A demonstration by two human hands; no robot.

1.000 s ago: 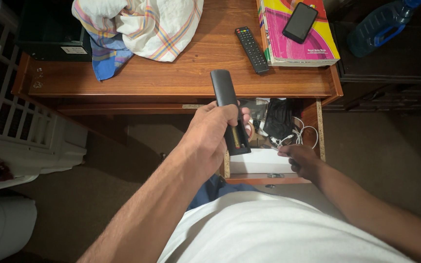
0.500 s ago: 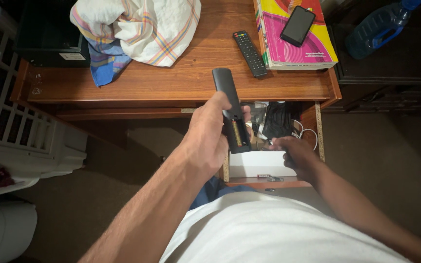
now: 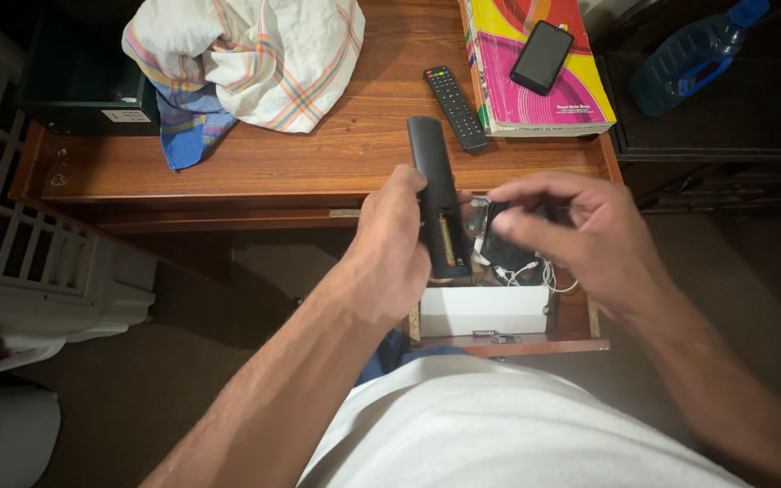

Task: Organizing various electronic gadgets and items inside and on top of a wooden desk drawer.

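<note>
Left hand (image 3: 399,244): we see it gripping a black remote (image 3: 438,201), battery bay exposed, above the open drawer (image 3: 508,343) | right hand (image 3: 580,237): fingers pinched, contents unclear, just right of that remote | second remote (image 3: 455,107): on desk (image 3: 318,154) beyond drawer

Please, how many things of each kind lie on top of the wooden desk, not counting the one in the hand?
Remote control: 1
Phone: 1
Book: 1
Bundle of cloth: 1
Black box: 1
Total: 5
</note>
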